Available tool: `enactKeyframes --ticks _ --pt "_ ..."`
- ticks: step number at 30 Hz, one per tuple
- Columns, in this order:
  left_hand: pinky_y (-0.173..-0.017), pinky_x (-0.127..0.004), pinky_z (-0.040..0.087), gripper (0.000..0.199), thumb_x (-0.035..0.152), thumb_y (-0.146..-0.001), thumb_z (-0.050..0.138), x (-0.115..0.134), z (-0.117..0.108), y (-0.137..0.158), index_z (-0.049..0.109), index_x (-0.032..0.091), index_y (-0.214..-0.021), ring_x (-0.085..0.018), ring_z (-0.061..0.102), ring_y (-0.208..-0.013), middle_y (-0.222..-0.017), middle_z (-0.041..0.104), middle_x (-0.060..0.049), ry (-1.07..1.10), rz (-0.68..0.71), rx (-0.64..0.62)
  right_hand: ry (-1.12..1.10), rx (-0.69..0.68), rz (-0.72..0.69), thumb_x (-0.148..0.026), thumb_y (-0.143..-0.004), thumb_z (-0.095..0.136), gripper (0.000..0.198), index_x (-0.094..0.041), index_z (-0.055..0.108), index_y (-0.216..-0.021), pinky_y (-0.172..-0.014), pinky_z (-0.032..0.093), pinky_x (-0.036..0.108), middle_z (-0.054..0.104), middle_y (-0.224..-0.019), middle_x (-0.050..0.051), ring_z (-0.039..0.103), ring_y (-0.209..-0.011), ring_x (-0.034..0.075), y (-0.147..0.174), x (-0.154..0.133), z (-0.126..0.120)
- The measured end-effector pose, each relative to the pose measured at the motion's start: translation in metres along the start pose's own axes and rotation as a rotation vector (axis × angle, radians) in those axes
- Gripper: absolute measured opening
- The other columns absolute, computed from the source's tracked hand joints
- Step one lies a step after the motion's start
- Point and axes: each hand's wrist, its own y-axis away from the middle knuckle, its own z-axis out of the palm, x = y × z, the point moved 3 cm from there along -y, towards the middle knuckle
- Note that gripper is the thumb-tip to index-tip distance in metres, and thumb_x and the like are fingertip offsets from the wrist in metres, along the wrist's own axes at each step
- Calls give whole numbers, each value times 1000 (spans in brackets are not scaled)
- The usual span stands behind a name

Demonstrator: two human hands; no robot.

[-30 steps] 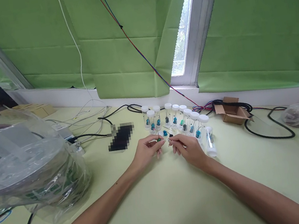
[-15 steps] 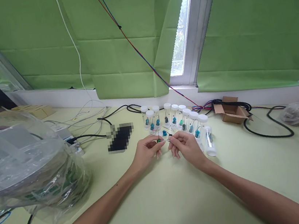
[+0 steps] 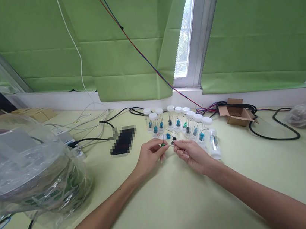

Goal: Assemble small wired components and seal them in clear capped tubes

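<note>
My left hand (image 3: 151,155) is closed in a pinch on a small green part (image 3: 163,144) with a thin dark stem standing up from it. Facing it, my right hand (image 3: 192,154) has thumb and fingertips pressed together at the end of a thin pale wire-like piece; its exact kind is too small to tell. A small black part (image 3: 174,139) shows at the right fingertips, and I cannot tell whether they grip it. A small blue part (image 3: 168,136) lies on the table just beyond both hands.
Several clear white-capped vials (image 3: 179,118) with blue, green or dark parts stand behind my hands. One vial (image 3: 215,144) is right of my right hand. A pixelated dark object (image 3: 123,141), a bagged reel (image 3: 37,178), a cardboard box (image 3: 236,114) and black cables (image 3: 274,139) are around.
My right hand has turned, its fingers now curled in closer together, and more of the black part shows at its tips. My left hand stays nearly in place with the green part.
</note>
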Motion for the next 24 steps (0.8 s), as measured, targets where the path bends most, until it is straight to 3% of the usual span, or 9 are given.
enactKeyframes --ticks 5,10,16,19,24 --pt "-48 -24 41 25 39 -79 71 0 0 0 71 14 -76 -8 48 -44 -65 57 1 3 -20 -8 12 12 0 -37 -66 82 32 -15 59 -69 -42 37 20 62 -66 3 46 -48 6 0 0 0" --pt "-47 -25 42 26 41 -78 72 1 -1 0 71 15 -77 -9 50 -47 -71 60 -1 32 -47 5 166 -12 -108 -46 -73 77 38 -16 55 -77 -44 40 22 64 -66 3 52 -49 9 1 -5 1" --pt "-50 -25 43 26 42 -81 69 0 -4 -1 71 15 -81 -10 49 -49 -68 59 -1 50 -50 6 763 -62 -532 -38 -88 63 24 -20 56 -103 -53 49 28 63 -72 0 60 -53 14 0 -17 -6" --pt "-50 -25 42 27 42 -80 70 -1 -5 -1 71 16 -82 -10 48 -49 -65 58 0 55 -60 6 1153 -97 -822 -27 -93 57 18 -22 57 -110 -69 50 34 65 -87 6 63 -72 19 2 -21 -8" --pt "-49 -25 42 30 45 -79 70 -1 -5 -1 71 16 -81 -10 48 -48 -63 57 0 48 -64 12 1405 -117 -945 -25 -100 44 15 -21 57 -107 -68 48 34 64 -91 10 62 -77 23 2 -23 -12"
